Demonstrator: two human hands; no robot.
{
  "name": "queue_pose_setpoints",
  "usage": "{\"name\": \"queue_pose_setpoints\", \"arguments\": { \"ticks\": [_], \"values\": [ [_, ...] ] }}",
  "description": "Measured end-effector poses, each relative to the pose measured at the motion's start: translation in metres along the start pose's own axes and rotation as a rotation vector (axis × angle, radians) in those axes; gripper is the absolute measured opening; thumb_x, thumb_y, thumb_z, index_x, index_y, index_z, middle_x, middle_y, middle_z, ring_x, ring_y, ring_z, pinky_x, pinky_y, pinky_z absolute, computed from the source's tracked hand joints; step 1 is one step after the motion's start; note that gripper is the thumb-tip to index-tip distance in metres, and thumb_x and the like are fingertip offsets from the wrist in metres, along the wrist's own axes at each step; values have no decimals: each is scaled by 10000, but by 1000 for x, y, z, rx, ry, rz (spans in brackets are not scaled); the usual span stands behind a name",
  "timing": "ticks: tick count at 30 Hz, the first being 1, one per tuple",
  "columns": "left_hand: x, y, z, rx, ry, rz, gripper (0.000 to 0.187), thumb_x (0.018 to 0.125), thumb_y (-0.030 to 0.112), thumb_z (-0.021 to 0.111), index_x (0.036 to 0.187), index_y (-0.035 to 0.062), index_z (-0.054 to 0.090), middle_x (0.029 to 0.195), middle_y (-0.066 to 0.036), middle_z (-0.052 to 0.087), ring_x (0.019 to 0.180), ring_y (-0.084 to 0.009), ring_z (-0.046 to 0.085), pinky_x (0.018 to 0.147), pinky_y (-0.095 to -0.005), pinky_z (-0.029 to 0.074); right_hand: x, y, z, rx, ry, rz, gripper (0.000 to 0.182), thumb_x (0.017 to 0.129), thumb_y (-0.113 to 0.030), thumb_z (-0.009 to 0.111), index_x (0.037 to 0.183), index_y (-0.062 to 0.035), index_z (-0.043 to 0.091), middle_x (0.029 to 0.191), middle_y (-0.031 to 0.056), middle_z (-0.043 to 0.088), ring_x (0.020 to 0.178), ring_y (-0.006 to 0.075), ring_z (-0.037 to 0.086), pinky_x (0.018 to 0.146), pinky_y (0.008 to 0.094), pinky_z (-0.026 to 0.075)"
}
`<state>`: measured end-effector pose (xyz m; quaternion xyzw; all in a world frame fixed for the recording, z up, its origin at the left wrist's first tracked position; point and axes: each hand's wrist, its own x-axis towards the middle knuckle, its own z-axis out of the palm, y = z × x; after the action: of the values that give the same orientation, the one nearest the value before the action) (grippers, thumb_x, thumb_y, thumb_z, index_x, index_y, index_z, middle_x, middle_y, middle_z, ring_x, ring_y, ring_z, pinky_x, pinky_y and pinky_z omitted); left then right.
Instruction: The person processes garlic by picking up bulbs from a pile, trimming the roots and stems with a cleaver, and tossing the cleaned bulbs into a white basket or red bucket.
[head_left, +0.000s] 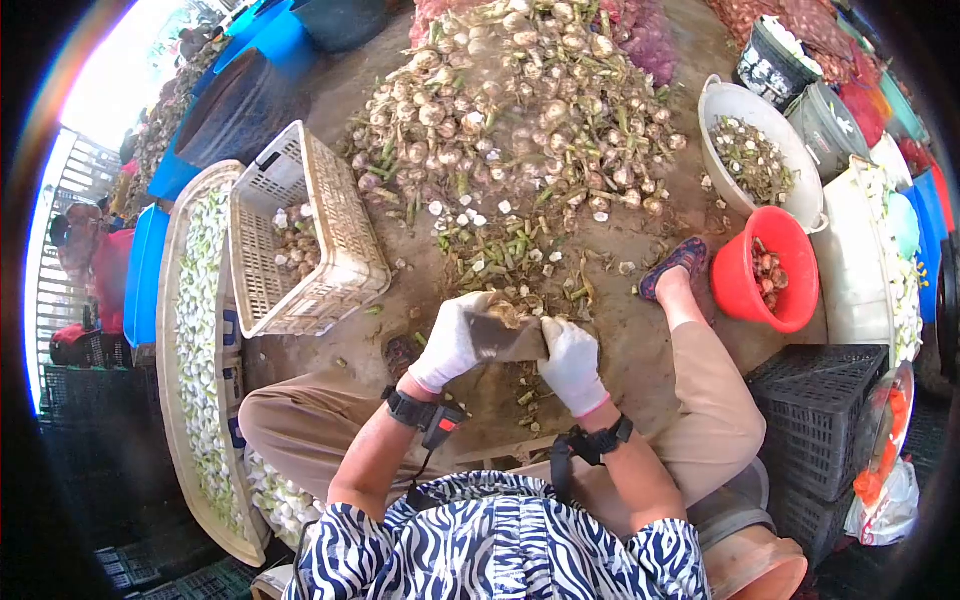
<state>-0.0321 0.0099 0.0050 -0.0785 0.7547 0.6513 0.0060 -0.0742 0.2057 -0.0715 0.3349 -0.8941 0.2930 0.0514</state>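
My left hand (450,345), in a white glove, is closed around a garlic bulb (508,314) that is partly hidden by a broad dark blade. That blade belongs to a knife (512,342) lying across the gap between my hands. My right hand (572,366), also gloved in white, is closed at the knife's right end, with the handle hidden in the fingers. Below and ahead of both hands, cut stems (500,250) and white root ends litter the floor. Beyond them spreads a big heap of garlic bulbs (520,110) with stems.
At left stand a white plastic crate (345,235) with some bulbs and a long tray (172,380) of peeled garlic. To the right are a red bucket (728,262) holding bulbs, a pale basin (712,130) of trimmings and black crates (815,400).
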Motion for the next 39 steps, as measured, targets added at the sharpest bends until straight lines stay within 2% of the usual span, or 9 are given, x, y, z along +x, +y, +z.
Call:
{"name": "queue_pose_setpoints", "arguments": {
  "ticks": [4,10,15,17,24,27,30,34,39],
  "values": [
    [-14,22,-8,153,45,25,469,660,216,851,1012,-18,649,866,-26,658,804,-103,617,745,-289,512,12,39,0,10,-97,459,84,785,-107,614,834,-40,605,743,197,647,736,389,652,653,483,521],
    [-4,1,-8,47,0,92,535,659,218,847,1104,-5,653,901,-90,680,837,-145,650,782,-304,520,20,-44,-54,83,-168,-46,250,702,-93,696,889,-56,534,752,150,614,735,335,657,654,442,528],
    [-10,7,-17,358,-24,28,477,702,181,823,1090,-15,627,1039,-58,655,934,-113,609,847,-285,503,9,29,-6,-43,-166,384,97,799,-117,606,858,-40,613,738,183,663,681,359,668,625,432,530],
    [-6,1,-15,-428,59,-204,540,702,171,816,1155,-4,582,1036,-61,648,955,-121,613,839,-282,507,11,30,-7,30,-113,433,95,816,-110,596,861,-33,628,749,186,666,687,363,666,623,423,523],
    [3,-32,-4,-726,30,-230,413,797,162,742,1143,39,555,1078,-115,649,884,-184,622,750,-302,520,17,-8,-22,693,-144,420,109,836,-54,630,926,-10,671,708,83,644,626,152,601,605,283,478],
    [10,-39,-7,-1051,96,-237,325,825,142,691,1122,80,574,1119,-123,645,895,-196,613,747,-284,507,10,14,13,587,-305,445,196,812,-165,623,890,6,678,793,229,661,779,412,650,702,437,515],
    [21,-17,-71,-1245,205,139,318,849,199,670,1097,13,599,1091,-119,644,891,-190,637,778,-281,538,-22,61,63,360,-478,801,291,805,-254,637,882,23,684,779,256,662,786,431,650,737,482,512],
    [30,-9,-188,-1307,523,566,723,926,381,615,1414,-57,312,1464,-255,380,1205,-279,555,945,-348,526,10,29,9,205,-264,590,369,810,-334,679,836,34,679,774,269,662,760,427,659,705,488,517],
    [48,-132,-176,-767,745,31,251,917,248,621,1085,64,589,1011,-112,660,971,-265,646,779,-361,532,-3,47,68,5,-536,450,290,824,-295,649,949,-33,635,869,215,693,847,389,678,748,486,540]
  ]
}}
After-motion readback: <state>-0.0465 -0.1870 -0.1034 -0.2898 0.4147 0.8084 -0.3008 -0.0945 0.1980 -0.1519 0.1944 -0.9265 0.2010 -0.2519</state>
